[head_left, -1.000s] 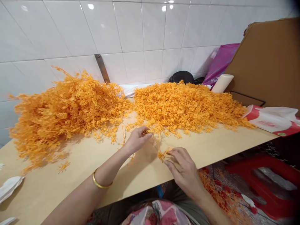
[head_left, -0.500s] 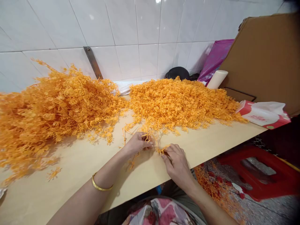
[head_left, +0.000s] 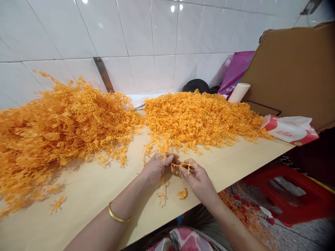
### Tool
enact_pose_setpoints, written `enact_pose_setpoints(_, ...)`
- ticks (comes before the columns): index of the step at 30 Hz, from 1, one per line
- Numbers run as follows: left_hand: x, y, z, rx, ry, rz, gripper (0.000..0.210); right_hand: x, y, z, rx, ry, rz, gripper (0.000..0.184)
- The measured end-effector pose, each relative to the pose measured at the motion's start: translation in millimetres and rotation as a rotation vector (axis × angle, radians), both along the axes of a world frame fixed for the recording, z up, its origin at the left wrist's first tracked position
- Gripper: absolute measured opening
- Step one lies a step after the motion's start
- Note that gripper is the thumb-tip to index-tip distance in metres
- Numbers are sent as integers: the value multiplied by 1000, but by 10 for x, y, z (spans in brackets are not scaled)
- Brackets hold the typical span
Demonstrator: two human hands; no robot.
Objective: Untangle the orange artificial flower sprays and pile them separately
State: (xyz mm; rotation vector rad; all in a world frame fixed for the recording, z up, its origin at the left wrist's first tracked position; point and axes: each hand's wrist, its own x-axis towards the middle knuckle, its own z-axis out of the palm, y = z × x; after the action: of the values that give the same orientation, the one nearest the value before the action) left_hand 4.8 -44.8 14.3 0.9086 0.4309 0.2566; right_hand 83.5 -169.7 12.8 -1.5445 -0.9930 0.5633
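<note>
Near the table's front edge my left hand (head_left: 155, 168) is closed, pinching an orange plastic sprig (head_left: 164, 145) that sticks up above the fingers. My right hand (head_left: 197, 177) faces it, its fingertips gripping a thin, branched orange stem (head_left: 183, 165) that stretches across to the left fingers. Whether the two pieces are joined cannot be seen. Below the hands a small orange clump (head_left: 182, 193) lies on the table, with a thin bare stem (head_left: 163, 193) beneath my left hand.
A tall heap of branched orange pieces (head_left: 78, 118) covers the table's left side; a flatter heap of small orange pieces (head_left: 201, 116) spreads behind my hands. At right are a tissue pack (head_left: 290, 129), a white roll (head_left: 239, 92) and cardboard (head_left: 293, 73). A red stool (head_left: 311, 205) stands below.
My hands have come closer together. The small orange clump now lies on the table below them. The right fingers now show a longer, branched stem between them, and the view has tilted slightly up.
</note>
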Motion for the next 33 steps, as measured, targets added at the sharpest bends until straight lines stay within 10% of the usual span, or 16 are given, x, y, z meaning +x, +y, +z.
enact_pose_setpoints(7,-4,134,91,15,13,136,16,-79,-279,-149,-182,-803,165,11)
enact_pose_setpoints(14,-130,472,372,-130,-11,154,11,343,-141,-141,-206,-836,-42,24)
enact_pose_setpoints(19,-138,671,898,63,-123,172,15,566,176,124,-127,-1015,-243,18)
enact_pose_setpoints(25,-112,766,1565,293,-245,279,11,4,350,226,5,-1011,328,25)
enact_pose_setpoints(29,-123,714,1534,306,-266,298,9,-305,603,126,35,-1041,681,36)
enact_pose_setpoints(33,-227,651,1203,242,-214,227,7,-29,1188,-51,-9,-667,468,23)
